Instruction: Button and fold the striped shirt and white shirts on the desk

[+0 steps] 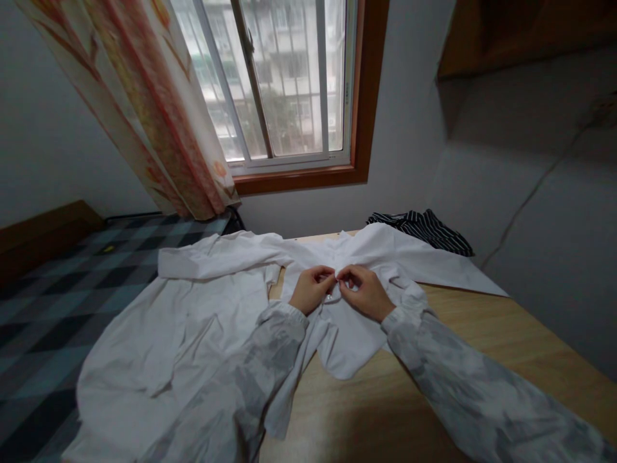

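Note:
A white shirt (193, 308) lies spread over a wooden table (482, 347), one part hanging off the left side. My left hand (311, 289) and my right hand (362, 290) meet at the middle of the shirt, near its front edge by the collar. Both hands pinch the white cloth, fingertips almost touching each other. Whatever small part sits between the fingertips is too small to make out. Both of my arms wear pale grey patterned sleeves.
A dark striped garment (424, 230) lies bunched at the table's far edge by the wall. A bed with a blue and black checked cover (62, 283) stands on the left. A flowered curtain (144, 109) hangs beside the window (284, 83).

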A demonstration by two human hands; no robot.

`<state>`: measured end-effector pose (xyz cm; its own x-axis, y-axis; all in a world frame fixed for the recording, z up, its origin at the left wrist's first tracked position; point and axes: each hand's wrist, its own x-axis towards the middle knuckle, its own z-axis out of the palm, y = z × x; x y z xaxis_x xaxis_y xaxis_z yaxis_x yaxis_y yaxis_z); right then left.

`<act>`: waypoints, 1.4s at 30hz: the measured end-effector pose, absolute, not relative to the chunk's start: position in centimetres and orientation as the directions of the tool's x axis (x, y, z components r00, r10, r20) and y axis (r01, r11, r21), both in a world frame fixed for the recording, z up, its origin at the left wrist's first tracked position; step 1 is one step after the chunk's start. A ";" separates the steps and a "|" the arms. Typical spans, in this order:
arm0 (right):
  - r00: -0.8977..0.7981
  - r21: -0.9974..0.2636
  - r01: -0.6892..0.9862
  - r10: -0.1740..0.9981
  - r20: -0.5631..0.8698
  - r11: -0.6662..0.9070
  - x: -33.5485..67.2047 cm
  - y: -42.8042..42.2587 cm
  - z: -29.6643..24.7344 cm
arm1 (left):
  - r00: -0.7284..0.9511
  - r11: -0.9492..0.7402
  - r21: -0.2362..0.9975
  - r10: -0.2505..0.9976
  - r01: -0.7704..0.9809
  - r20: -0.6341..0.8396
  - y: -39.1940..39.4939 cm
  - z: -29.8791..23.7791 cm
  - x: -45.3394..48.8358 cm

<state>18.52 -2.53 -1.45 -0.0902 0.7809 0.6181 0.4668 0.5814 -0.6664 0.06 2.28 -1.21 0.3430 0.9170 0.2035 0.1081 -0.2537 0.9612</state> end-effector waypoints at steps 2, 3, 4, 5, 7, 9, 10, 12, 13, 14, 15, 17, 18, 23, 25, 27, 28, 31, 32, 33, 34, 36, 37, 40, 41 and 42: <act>-0.114 -0.685 0.427 0.786 0.607 0.591 18.5 -2.5 -1.4 | 0.344 -0.245 0.965 0.917 0.093 0.200 2.3 -1.1 0.0; -0.120 -0.708 0.398 0.798 0.590 0.584 18.6 -2.5 -1.4 | 0.346 -0.242 0.966 0.917 0.089 0.198 2.3 -1.1 0.0; -0.125 -0.738 0.365 0.816 0.565 0.567 18.6 -2.5 -1.4 | 0.349 -0.241 0.967 0.916 0.087 0.197 2.2 -1.0 0.0; -0.125 -0.772 0.330 0.836 0.535 0.543 18.6 -2.5 -1.4 | 0.353 -0.242 0.967 0.914 0.086 0.197 2.2 -0.9 0.1; -0.115 -0.826 0.275 0.870 0.479 0.491 18.6 -2.5 -1.3 | 0.363 -0.249 0.965 0.910 0.086 0.202 2.1 -0.8 0.1; -0.071 -0.844 0.279 0.887 0.457 0.457 18.6 -2.4 -1.4 | 0.360 -0.258 0.963 0.909 0.083 0.212 2.1 -0.7 0.1; -0.043 -0.842 0.299 0.888 0.458 0.449 18.6 -2.3 -1.5 | 0.354 -0.259 0.963 0.910 0.078 0.215 2.1 -0.6 0.1; -0.010 -0.827 0.349 0.884 0.467 0.441 18.5 -2.1 -1.7 | 0.337 -0.251 0.966 0.917 0.068 0.214 2.1 -0.6 0.2; -0.005 -0.820 0.366 0.882 0.472 0.441 18.5 -2.0 -1.7 | 0.332 -0.244 0.968 0.919 0.062 0.210 2.1 -0.6 0.2; -0.007 -0.814 0.373 0.879 0.477 0.445 18.5 -2.0 -1.8 | 0.332 -0.237 0.970 0.920 0.055 0.206 2.1 -0.5 0.2; -0.012 -0.812 0.371 0.877 0.481 0.450 18.5 -2.0 -1.8 | 0.334 -0.235 0.971 0.920 0.049 0.206 2.1 -0.5 0.2; -0.020 -0.814 0.357 0.875 0.484 0.458 18.5 -2.0 -1.7 | 0.341 -0.240 0.970 0.916 0.042 0.212 2.0 -0.4 0.2; -0.023 -0.814 0.353 0.874 0.485 0.461 18.5 -2.1 -1.6 | 0.342 -0.244 0.969 0.915 0.046 0.214 1.9 -0.3 0.2; -0.026 -0.786 0.394 0.860 0.509 0.477 18.4 -2.2 -1.3 | 0.332 -0.259 0.960 0.919 0.101 0.213 1.9 -0.5 0.2; -0.007 -0.775 0.423 0.857 0.516 0.470 18.5 -2.2 -1.3 | 0.334 -0.264 0.960 0.916 0.092 0.220 2.1 -0.8 0.1; 0.005 -0.767 0.452 0.858 0.513 0.456 18.5 -2.2 -1.4 | 0.334 -0.265 0.961 0.916 0.085 0.223 2.2 -1.0 0.1; 0.006 -0.764 0.463 0.861 0.509 0.449 18.6 -2.2 -1.4 | 0.333 -0.264 0.961 0.917 0.086 0.222 2.2 -1.0 0.1; 0.008 -0.758 0.487 0.865 0.501 0.434 18.6 -2.1 -1.5 | 0.329 -0.255 0.961 0.921 0.102 0.210 2.1 -0.9 0.1; 0.010 -0.755 0.494 0.866 0.500 0.431 18.6 -2.1 -1.5 | 0.328 -0.256 0.960 0.922 0.112 0.208 2.1 -0.9 0.0; 0.011 -0.753 0.501 0.866 0.500 0.427 18.6 -2.1 -1.6 | 0.326 -0.258 0.959 0.922 0.121 0.207 2.0 -0.8 0.0; 0.012 -0.750 0.507 0.866 0.499 0.425 18.6 -2.1 -1.6 | 0.323 -0.261 0.957 0.923 0.128 0.208 1.9 -0.7 0.0; 0.013 -0.744 0.517 0.866 0.500 0.423 18.6 -2.1 -1.7 | 0.318 -0.267 0.954 0.924 0.137 0.212 1.8 -0.7 0.0; 0.013 -0.742 0.521 0.865 0.502 0.423 18.6 -2.2 -1.7 | 0.317 -0.272 0.952 0.923 0.141 0.217 1.8 -0.7 0.0; 0.006 -0.736 0.524 0.862 0.507 0.429 18.6 -2.2 -1.6 | 0.314 -0.298 0.942 0.919 0.153 0.239 1.8 -0.7 -0.1; 0.001 -0.733 0.525 0.861 0.509 0.433 18.6 -2.2 -1.6 | 0.309 -0.307 0.939 0.918 0.154 0.249 1.8 -0.7 0.0; -0.006 -0.730 0.526 0.860 0.511 0.437 18.6 -2.2 -1.5 | 0.303 -0.313 0.938 0.918 0.152 0.257 1.8 -0.7 0.0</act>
